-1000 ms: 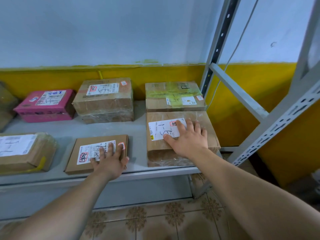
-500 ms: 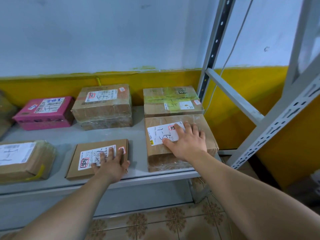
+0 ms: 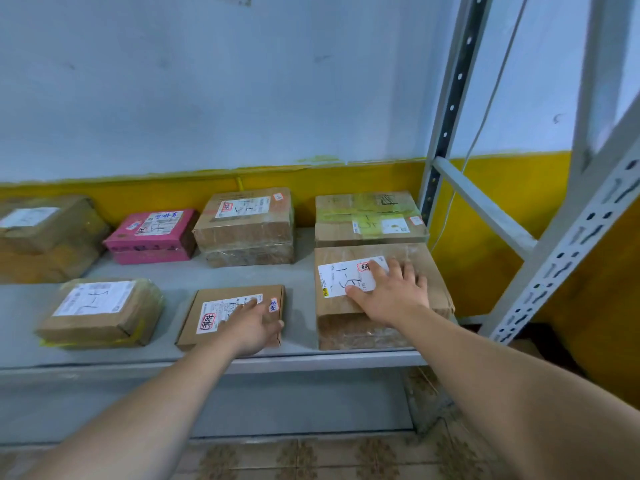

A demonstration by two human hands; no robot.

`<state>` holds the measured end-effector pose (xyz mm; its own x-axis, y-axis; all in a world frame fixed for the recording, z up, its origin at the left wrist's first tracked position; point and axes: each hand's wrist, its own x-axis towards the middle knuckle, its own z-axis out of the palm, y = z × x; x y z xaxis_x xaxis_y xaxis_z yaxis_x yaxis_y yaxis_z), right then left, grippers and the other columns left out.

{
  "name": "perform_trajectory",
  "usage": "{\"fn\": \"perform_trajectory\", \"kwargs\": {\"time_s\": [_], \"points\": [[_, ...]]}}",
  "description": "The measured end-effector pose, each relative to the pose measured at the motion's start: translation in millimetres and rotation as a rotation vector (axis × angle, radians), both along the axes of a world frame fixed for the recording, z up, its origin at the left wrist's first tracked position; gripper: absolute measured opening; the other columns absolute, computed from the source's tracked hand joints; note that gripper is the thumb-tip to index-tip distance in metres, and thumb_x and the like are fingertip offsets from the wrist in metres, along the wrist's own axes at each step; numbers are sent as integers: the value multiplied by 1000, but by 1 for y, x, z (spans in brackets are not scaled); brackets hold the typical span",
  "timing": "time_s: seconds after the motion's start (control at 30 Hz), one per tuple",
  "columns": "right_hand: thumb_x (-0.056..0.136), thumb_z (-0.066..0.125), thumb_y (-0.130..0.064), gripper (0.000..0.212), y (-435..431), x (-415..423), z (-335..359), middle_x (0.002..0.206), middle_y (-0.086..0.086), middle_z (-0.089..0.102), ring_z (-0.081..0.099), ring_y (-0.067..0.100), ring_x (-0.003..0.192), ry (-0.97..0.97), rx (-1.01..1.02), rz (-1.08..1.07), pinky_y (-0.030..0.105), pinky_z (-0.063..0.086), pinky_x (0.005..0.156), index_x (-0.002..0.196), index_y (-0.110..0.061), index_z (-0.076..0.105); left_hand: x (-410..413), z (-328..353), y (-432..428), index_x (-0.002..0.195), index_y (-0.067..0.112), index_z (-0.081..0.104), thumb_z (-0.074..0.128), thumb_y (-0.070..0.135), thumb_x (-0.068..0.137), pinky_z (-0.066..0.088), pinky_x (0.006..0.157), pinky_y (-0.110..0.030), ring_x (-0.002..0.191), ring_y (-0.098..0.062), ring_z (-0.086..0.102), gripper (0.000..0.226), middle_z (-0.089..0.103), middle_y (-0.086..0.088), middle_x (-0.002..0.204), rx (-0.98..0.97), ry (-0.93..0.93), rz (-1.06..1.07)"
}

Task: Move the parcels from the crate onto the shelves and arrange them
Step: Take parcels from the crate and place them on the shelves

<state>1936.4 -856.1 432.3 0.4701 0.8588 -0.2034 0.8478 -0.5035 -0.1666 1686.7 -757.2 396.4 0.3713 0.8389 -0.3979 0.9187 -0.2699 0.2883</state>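
7 parcels lie on the grey metal shelf (image 3: pixel 242 275), in 2 rows. In the front row, the left hand (image 3: pixel 254 327) rests on the flat carton (image 3: pixel 221 341), its grip loose and unclenched, with fingers laid straight over the white label and the thumb at the carton's right edge. The right hand (image 3: pixel 391 296) lies palm down on the large brown parcel (image 3: pixel 349 327) at the shelf's right end, its grip spread wide, fingertips on the label marked 1-5. A plastic-wrapped box (image 3: pixel 100 310) sits apart to the left of the flat carton. Behind, against the yellow band of the wall, stand a brown box (image 3: pixel 45 230), a pink box (image 3: pixel 152 233), a taped brown box (image 3: pixel 246 226) and a box with yellow-green tape (image 3: pixel 370 218), the last touching the back of the large brown parcel. A perforated grey upright (image 3: pixel 450 98) rises just right of it. Patterned tiles (image 3: pixel 311 459) cover the floor below.
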Motion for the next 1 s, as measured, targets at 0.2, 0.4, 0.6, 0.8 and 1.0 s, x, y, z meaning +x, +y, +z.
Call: {"fn": "perform_trajectory", "kwargs": {"time_s": [0.2, 0.4, 0.6, 0.8, 1.0], "points": [[88, 29, -78, 82, 9, 6, 11, 161, 10, 23, 19, 36, 147, -24, -21, 12, 55, 18, 118, 154, -31, 23, 13, 16, -6, 152, 22, 27, 46, 51, 96, 21, 117, -40, 147, -24, 18, 65, 19, -4, 161, 18, -95, -6], [93, 29, -71, 78, 28, 29, 28, 155, 14, 32, 27, 34, 143, -91, 19, -19, 51, 22, 116, 153, -20, 30, 40, 37, -1, 154, 24, 19, 45, 50, 97, 12, 121, -40, 150, -22, 7, 68, 9, -4, 163, 48, -127, -117], [93, 30, -71, 79, 49, 56, 37, 165, 9, 15, 12, 31, 151, -56, 8, -96, 52, 16, 120, 157, -24, 22, 91, 36, 8, 154, 32, 14, 44, 55, 96, 13, 119, -50, 150, -23, 2, 69, 4, 2, 164, 128, -113, -279], [94, 33, -68, 78, 86, 95, 19, 162, 13, 20, 15, 36, 149, -32, -32, 4, 52, 19, 119, 156, -21, 25, 136, 28, 6, 153, 33, 13, 42, 56, 96, 5, 119, -52, 149, -24, -11, 68, -4, 3, 164, 133, -150, -231], [93, 35, -71, 80, 132, 119, 2, 165, 11, 14, 14, 35, 150, -13, -93, 94, 55, 18, 119, 158, -27, 19, 141, 23, 2, 154, 35, 5, 38, 60, 95, 2, 119, -52, 147, -22, -21, 72, -12, 5, 163, 145, -131, -187]]}}
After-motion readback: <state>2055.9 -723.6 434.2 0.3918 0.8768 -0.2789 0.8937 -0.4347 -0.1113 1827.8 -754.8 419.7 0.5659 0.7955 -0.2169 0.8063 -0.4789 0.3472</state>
